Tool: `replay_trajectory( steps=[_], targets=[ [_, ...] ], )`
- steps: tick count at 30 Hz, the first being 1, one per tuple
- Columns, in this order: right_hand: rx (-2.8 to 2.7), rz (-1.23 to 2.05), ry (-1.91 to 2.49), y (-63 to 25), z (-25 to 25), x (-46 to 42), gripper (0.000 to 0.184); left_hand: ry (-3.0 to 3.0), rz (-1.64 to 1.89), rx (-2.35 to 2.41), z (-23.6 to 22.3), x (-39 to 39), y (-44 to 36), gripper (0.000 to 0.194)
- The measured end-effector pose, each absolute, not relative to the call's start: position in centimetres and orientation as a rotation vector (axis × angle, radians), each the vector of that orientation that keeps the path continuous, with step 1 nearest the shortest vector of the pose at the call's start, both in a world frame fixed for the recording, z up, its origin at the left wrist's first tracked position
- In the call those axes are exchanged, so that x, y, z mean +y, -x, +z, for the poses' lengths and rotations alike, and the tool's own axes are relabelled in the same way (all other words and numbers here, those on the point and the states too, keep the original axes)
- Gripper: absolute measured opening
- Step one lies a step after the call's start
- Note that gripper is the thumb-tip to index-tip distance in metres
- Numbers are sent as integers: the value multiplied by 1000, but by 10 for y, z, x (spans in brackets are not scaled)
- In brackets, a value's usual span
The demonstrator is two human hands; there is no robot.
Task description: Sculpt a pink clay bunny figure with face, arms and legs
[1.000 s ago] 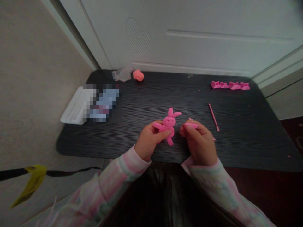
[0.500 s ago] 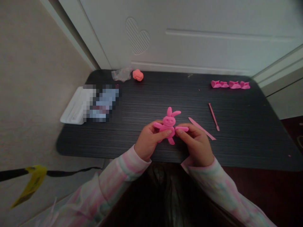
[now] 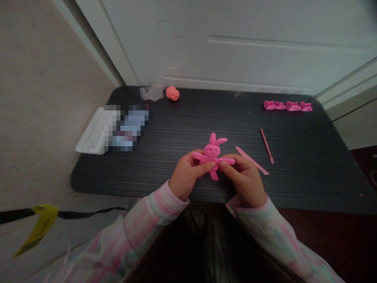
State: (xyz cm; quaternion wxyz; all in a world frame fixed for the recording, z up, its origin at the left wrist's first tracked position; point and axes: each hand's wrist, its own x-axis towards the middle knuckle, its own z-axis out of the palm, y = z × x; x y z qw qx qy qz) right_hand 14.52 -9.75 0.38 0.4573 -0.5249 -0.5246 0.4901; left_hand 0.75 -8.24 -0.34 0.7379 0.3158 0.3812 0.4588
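Observation:
A pink clay rabbit figure (image 3: 212,151) with two ears, a marked face, arms and a leg is held upright above the table's near edge. My left hand (image 3: 187,173) is closed on its body, the thumb lying across the belly. Between the thumb and fingers of my right hand (image 3: 243,177) is the figure's long arm piece (image 3: 227,161), its inner end touching the body's side. Whether that piece is firmly joined I cannot tell. Part of the lower body hides behind my left thumb. Just beyond my right hand lies a flat pink modelling knife (image 3: 251,160).
A thin pink modelling tool (image 3: 266,146) lies on the dark table (image 3: 188,118). Crumpled pink pieces (image 3: 287,105) form a row at the back right. An orange clay lump (image 3: 172,93), a clear plastic bag (image 3: 152,92), a white tray (image 3: 94,131) and a blurred-out blue item (image 3: 132,127) are on the left.
The view has shifted very slightly. The rabbit figure's head and body sit a touch further right, nearer my right hand; both hands keep their hold.

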Motion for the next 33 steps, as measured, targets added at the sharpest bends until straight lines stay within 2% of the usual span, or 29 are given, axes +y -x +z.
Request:
replay_trajectory(
  steps=[5,10,19,33],
  targets=[
    [-1271,1237,1266,-145,3,-97,6,-691,1022,862,-3,-83,-9,18],
    [-1140,1296,1183,-145,-2,-97,19,-648,1068,874,-1,-81,-9,17],
    [-1139,1329,1169,-144,-2,-97,6,-623,1086,816,0,-82,-13,15],
    [-1187,1290,1237,-143,2,-97,4,-618,1094,814,0,-82,-15,15]
  ],
)
